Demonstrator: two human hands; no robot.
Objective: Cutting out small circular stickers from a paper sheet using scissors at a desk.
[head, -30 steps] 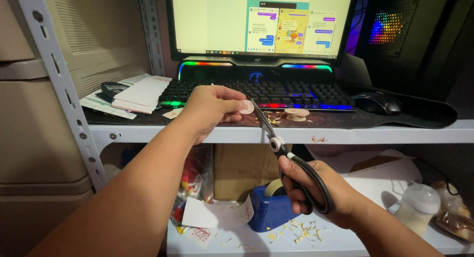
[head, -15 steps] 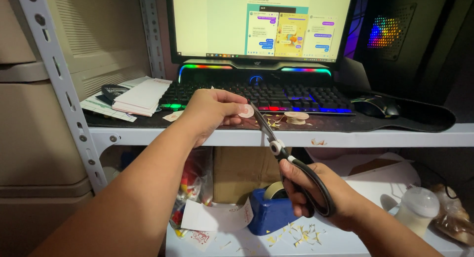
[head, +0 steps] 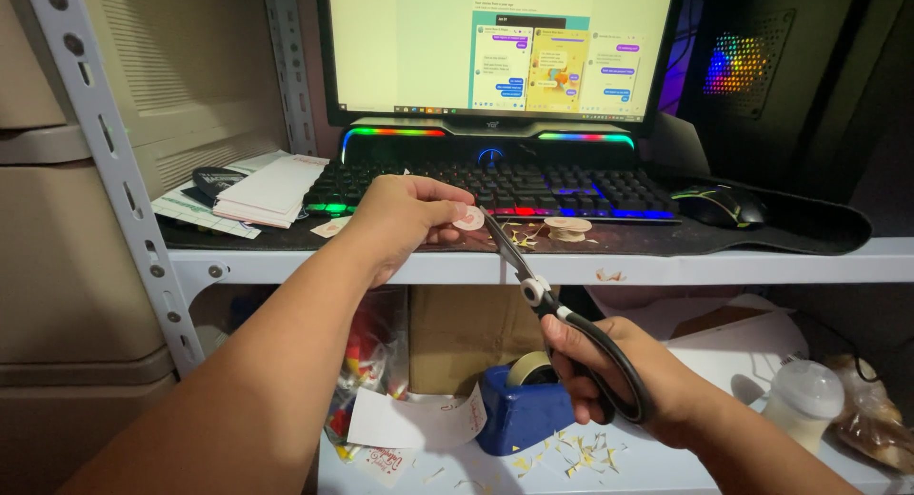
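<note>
From the head camera we are looking down at our left hand, which is pinching a small round pinkish paper cutout between thumb and fingertips, just over the near edge of the dark desk mat. Our right hand is clenching the black handles of the scissors, fingers through the loops, and the blades are reaching up and left until their tips are touching the cutout's right rim.

The blades are sitting very near our left fingertips, so we are judging that a hasty squeeze could nick the thumb. The cutout is tiny and thinly held; if we are turning it unevenly, the blades could be biting into the round shape instead of trimming its edge, or flicking it out of the pinch. It could then be dropping among the paper scraps on the lower shelf, near the blue tape dispenser.

A second round piece is lying on the mat just to the right, before the lit keyboard, and a careless sweep of the scissors could be knocking it off the shelf edge
</note>
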